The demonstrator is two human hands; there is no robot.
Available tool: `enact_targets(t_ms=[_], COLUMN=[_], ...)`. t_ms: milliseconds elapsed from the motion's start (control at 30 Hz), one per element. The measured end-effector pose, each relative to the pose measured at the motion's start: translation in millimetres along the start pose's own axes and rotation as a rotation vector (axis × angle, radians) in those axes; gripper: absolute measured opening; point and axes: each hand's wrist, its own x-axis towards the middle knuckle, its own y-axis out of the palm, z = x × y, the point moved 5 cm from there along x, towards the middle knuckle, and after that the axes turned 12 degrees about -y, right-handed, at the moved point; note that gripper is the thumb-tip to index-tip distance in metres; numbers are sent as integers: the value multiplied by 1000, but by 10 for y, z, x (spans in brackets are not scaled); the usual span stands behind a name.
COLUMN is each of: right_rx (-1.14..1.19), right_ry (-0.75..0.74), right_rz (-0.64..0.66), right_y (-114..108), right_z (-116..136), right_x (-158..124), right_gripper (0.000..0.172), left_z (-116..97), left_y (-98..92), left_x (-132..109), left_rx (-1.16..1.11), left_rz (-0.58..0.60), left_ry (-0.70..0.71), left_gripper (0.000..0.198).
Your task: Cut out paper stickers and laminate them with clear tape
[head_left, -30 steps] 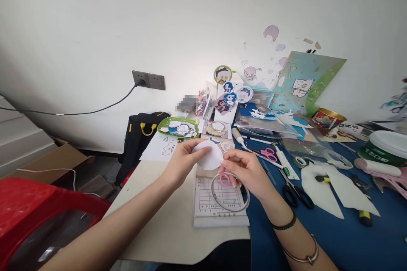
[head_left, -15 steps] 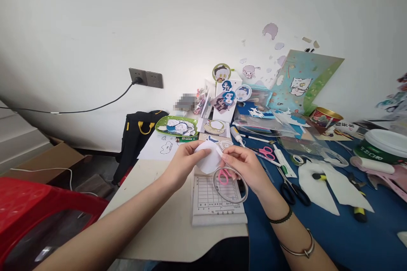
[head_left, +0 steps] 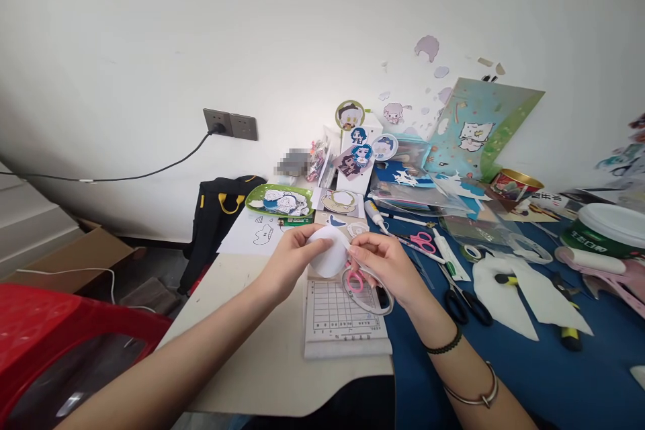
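Observation:
My left hand (head_left: 292, 255) grips a white paper disc (head_left: 327, 256) at its left side, thumb on the front face. At the disc's right edge, my right hand (head_left: 381, 259) pinches a thin pale strip (head_left: 375, 312) that hangs below it in a loose loop. Pink scissor handles (head_left: 354, 280) show through the loop, under my right fingers; whether those fingers hold them I cannot tell. Beneath both hands lies a pad of printed forms (head_left: 342, 322).
A green tray (head_left: 252, 200) of cutouts stands behind my left hand. To the right are black-handled scissors (head_left: 456, 309), other pink scissors (head_left: 422, 242), a glue tube (head_left: 450, 256) and white sheets (head_left: 498, 292). A red chair (head_left: 55, 312) is at the left.
The looped strip has shifted slightly right and changed shape, flatter and narrower now. The disc has tilted and moved slightly left. Both hands stay close together.

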Motion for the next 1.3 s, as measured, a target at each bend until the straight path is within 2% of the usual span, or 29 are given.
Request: enact_targets(t_ms=[300, 533, 967, 1133, 1300], right_rx=[-18, -72, -183, -230, -179], right_ry=[23, 32, 12, 4, 11], right_rz=[-13, -5, -8, -9, 41], right_y=[-1, 12, -22, -28, 10], right_z=[-7, 8, -11, -22, 24], right_x=[-13, -15, -18, -12, -34], right_gripper=[18, 19, 20, 19, 18], left_z=[-7, 7, -54, -70, -44], left_y=[22, 27, 19, 33, 15], left_x=[-32, -25, -77, -84, -81], left_rx=[32, 119, 254, 272, 238], left_rz=[-12, -97, -179, -188, -168], left_ry=[-7, 31, 73, 88, 59], left_gripper=[21, 23, 24, 23, 26])
